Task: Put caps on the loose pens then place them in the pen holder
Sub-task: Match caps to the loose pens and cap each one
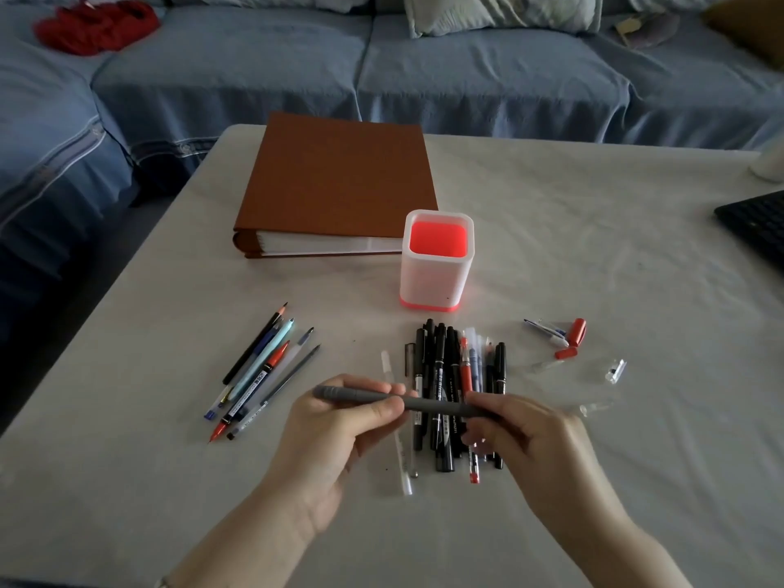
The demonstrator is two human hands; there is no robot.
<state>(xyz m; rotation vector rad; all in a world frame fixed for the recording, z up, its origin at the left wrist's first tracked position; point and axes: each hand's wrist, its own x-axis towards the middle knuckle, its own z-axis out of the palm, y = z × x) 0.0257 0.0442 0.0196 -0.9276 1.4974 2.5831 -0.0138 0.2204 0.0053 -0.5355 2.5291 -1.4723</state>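
Two hands, one pen: a person holds a single grey pen [424, 403] level above the table [594, 248], with each hand's grip closed on one end. The left hand [339, 422] pinches the end nearer the left between thumb and fingers. The right hand [522, 435] curls round the other end, hiding its tip.

Directly below lies a heap of pens [445, 375], roughly a dozen, mostly black with one red. They overlap too closely for a firm count. To the left, a fan of about seven pens and pencils [259, 371] rests well apart from the heap and includes one pale teal barrel and one red brush pen.

To the right sit two red caps [577, 331], close together, with one blue-and-white piece just beside them. At least two clear caps [616, 371] lie farther right.

One white pen holder [432, 282] with a red interior stands upright just beyond the heap. Behind it lies one closed brown binder [339, 180], with the holder in front of its near right corner. The corner of one black keyboard [755, 227] shows at the table's right edge. A blue sofa [466, 70] runs behind, with one red cloth [97, 25] on its left seat.
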